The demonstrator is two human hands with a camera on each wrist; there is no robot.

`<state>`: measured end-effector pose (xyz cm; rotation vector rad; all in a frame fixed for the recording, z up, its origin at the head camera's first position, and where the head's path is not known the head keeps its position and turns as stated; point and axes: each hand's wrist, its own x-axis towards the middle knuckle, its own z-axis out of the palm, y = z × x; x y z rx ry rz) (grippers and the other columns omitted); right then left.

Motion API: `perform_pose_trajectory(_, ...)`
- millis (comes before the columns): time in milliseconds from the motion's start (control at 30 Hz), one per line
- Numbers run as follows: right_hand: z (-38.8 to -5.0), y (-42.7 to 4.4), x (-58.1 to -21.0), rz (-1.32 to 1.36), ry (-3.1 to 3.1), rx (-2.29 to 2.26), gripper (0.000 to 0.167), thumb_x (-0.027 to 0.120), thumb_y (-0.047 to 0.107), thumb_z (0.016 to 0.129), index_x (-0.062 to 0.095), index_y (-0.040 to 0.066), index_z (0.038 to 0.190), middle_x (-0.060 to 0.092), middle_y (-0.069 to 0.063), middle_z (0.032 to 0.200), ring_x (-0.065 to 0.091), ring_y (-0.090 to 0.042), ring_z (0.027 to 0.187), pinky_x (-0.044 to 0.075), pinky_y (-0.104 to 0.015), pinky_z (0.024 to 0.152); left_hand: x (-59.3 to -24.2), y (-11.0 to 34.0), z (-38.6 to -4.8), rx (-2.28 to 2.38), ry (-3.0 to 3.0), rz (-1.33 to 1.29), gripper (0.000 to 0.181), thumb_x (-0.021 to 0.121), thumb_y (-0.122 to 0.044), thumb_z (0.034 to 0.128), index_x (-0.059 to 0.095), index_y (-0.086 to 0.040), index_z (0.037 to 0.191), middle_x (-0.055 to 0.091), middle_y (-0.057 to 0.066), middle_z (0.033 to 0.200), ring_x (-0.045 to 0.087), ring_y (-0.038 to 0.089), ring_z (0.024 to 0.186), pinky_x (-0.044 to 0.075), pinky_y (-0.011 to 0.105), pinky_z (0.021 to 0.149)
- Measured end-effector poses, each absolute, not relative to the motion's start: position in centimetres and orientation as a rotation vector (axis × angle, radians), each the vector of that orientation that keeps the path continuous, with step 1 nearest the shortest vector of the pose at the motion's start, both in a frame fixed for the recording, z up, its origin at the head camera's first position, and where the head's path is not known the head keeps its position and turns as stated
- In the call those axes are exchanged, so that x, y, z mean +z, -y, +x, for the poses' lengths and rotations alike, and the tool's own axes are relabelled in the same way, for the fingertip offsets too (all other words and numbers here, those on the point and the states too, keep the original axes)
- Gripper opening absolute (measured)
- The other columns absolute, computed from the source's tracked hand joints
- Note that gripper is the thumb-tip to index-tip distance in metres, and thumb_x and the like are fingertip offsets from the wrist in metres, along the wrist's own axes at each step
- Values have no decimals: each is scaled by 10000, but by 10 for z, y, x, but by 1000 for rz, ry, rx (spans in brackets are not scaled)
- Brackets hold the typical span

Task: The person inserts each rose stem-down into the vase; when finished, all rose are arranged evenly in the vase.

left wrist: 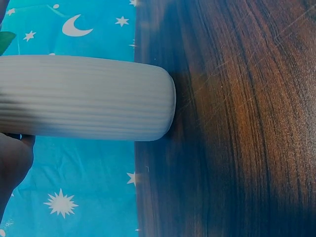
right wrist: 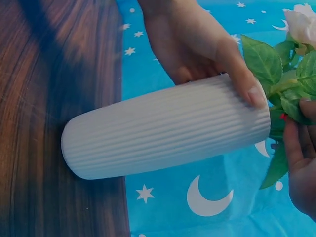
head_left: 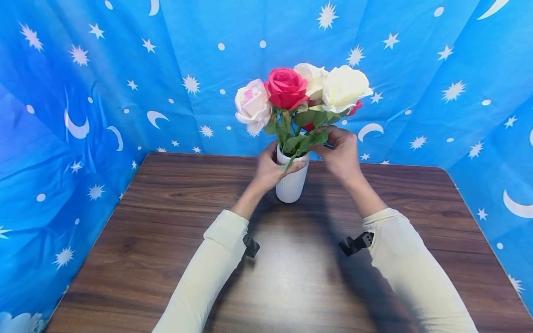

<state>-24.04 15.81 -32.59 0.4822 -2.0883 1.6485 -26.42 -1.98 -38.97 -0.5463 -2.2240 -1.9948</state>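
A white ribbed vase (head_left: 291, 186) stands on the table with several artificial-looking roses in it. My left hand (head_left: 268, 167) grips the vase just below its rim; the right wrist view shows the thumb (right wrist: 249, 89) lying along the upper side. Beside the rim, my right hand (head_left: 342, 153) pinches a leafy rose stem (right wrist: 291, 84), partly hidden by leaves. The blooms are a pale pink rose (head_left: 252, 107), a red rose (head_left: 286, 88), a white rose (head_left: 346, 88) and a cream rose (head_left: 312, 79), with more red petals behind. In the left wrist view, the vase (left wrist: 89, 98) fills the left side.
A dark wood-grain table (head_left: 166, 222) lies under the vase, which stands near its far edge. Blue cloth (head_left: 233, 27) with white moons and stars hangs behind and at both sides. Black devices (head_left: 251, 245) sit at the cream sleeves.
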Motion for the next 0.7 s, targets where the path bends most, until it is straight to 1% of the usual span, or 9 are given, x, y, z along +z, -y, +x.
perform_pose_trajectory(100, -241, -163, -324, 466, 2130, 1581, 164, 686, -127, 840, 701, -163, 999, 648, 401, 776, 641, 163, 782, 535, -69, 722, -389, 17, -264, -2015, 2208, -546, 646, 871, -100, 767, 585, -40, 1343, 699, 189, 1205, 684, 153, 965, 564, 226, 790)
perform_pose_trajectory(167, -240, -165, -323, 465, 2140, 1575, 148, 692, -92, 851, 708, -152, 985, 649, 381, 767, 641, 145, 754, 525, -75, 689, -389, 16, -265, -2025, 2201, -560, 648, 872, -99, 766, 586, -42, 1345, 703, 196, 1201, 696, 168, 964, 571, 232, 787)
perform_pose_trajectory(267, -240, -167, -319, 456, 2164, 1581, 143, 714, -42, 861, 723, -125, 978, 671, 333, 777, 657, 114, 742, 529, -90, 683, -390, 14, -267, -2047, 2192, -586, 660, 867, -95, 774, 577, -48, 1365, 697, 198, 1222, 709, 194, 993, 582, 243, 803)
perform_pose_trajectory(300, -240, -166, -318, 453, 2177, 1582, 145, 724, -27, 863, 727, -116, 978, 689, 291, 787, 661, 107, 744, 531, -92, 688, -390, 15, -267, -2050, 2194, -586, 661, 864, -96, 778, 573, -48, 1370, 694, 198, 1231, 709, 199, 1004, 583, 245, 810)
perform_pose_trajectory(400, -237, -166, -315, 445, 2246, 1557, 170, 736, -4, 875, 736, -93, 1021, 782, 51, 887, 672, 116, 805, 548, -87, 759, -391, 17, -269, -2057, 2203, -584, 664, 854, -94, 783, 565, -57, 1379, 683, 187, 1256, 705, 207, 1032, 588, 265, 838)
perform_pose_trajectory(467, -233, -167, -313, 447, 2305, 1533, 201, 730, 9, 889, 733, -78, 1070, 784, -125, 970, 659, 127, 837, 540, -73, 778, -391, 20, -270, -2062, 2227, -580, 678, 849, -105, 786, 553, -80, 1396, 669, 165, 1289, 697, 210, 1066, 589, 293, 870)
perform_pose_trajectory(533, -228, -169, -312, 461, 2352, 1511, 227, 719, 11, 903, 725, -65, 1117, 753, -245, 1058, 643, 131, 876, 530, -59, 796, -391, 24, -270, -2049, 2270, -588, 724, 850, -127, 787, 522, -109, 1432, 647, 141, 1333, 684, 226, 1116, 586, 342, 913)
perform_pose_trajectory(633, -219, -174, -313, 492, 2372, 1495, 233, 695, 2, 919, 712, -57, 1144, 734, -250, 1098, 632, 103, 909, 526, -53, 788, -390, 33, -269, -1998, 2372, -598, 862, 855, -183, 791, 413, -160, 1530, 565, 107, 1465, 614, 246, 1278, 540, 408, 1039)
perform_pose_trajectory(700, -212, -181, -315, 516, 2354, 1487, 217, 682, -5, 927, 713, -52, 1136, 740, -175, 1092, 641, 77, 933, 535, -68, 791, -390, 41, -267, -1928, 2439, -613, 951, 857, -204, 790, 330, -170, 1581, 501, 107, 1541, 541, 267, 1383, 480, 438, 1128)
